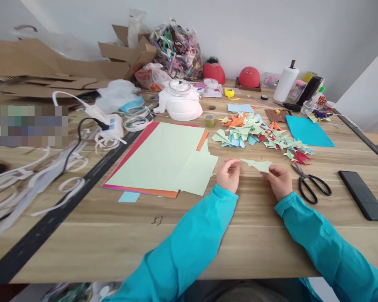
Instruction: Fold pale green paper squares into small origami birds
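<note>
My left hand (228,174) and my right hand (279,181) hover just above the wooden table (113,235), both in turquoise sleeves. Between them I hold a small folded piece of pale green paper (258,165). My right fingers pinch its right end. My left fingers are curled at its pointed left tip. Just beyond my hands lies a heap of folded paper shapes (258,136) in green, blue, orange and red. To my left sits a stack of large paper sheets (160,157), pale green on top.
Black scissors (311,184) and a dark phone (363,195) lie right of my hands. A turquoise sheet (308,131) is beyond them. A white pot with a glass lid (180,100), tape rolls, cardboard, plastic bags and bottles crowd the back and left.
</note>
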The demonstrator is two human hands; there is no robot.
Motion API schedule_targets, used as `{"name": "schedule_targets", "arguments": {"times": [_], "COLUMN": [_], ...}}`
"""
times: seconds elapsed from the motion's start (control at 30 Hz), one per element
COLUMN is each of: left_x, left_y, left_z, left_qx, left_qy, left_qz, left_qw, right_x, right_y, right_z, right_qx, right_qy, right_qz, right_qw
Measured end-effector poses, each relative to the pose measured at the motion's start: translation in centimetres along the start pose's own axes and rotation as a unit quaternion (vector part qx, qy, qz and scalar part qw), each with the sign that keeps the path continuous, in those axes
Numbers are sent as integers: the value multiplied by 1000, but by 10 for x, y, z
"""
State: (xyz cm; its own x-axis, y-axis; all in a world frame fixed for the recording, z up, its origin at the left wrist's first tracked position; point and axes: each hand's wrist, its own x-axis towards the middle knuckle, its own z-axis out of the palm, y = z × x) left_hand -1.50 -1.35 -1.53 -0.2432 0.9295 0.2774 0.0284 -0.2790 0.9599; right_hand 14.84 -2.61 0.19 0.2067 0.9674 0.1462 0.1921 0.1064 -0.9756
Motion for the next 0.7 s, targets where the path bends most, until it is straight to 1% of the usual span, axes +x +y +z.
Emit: {"name": "schedule_targets", "arguments": {"times": [0.07,0.17,0.2,0.27,0.37,0.47,0.53,0.63,0.7], "left_x": [1,1,1,0,0,0,0,0,0], "left_y": [-2,0,1,3,4,3,3,3,4], "left_z": [1,4,5,6,6,5,5,5,5], "left_qx": [14,22,23,22,25,30,32,32,36], "left_qy": [11,-13,-19,-25,-28,-27,-28,-32,-34], "left_qz": [-18,-16,-10,0,9,10,8,7,7], "left_qw": [1000,1000,1000,999,999,999,999,999,999], "right_x": [13,39,48,63,78,81,78,67,54], "right_y": [7,15,17,17,13,8,8,9,10], "right_z": [-4,-4,-3,2,9,11,9,-2,-13], "right_qx": [-41,-124,-162,-185,-222,-260,-275,-287,-306], "right_qy": [45,67,68,72,44,28,28,29,28], "right_qz": [9,16,8,7,5,1,4,0,-29], "right_qw": [998,990,984,980,974,965,961,957,951]}}
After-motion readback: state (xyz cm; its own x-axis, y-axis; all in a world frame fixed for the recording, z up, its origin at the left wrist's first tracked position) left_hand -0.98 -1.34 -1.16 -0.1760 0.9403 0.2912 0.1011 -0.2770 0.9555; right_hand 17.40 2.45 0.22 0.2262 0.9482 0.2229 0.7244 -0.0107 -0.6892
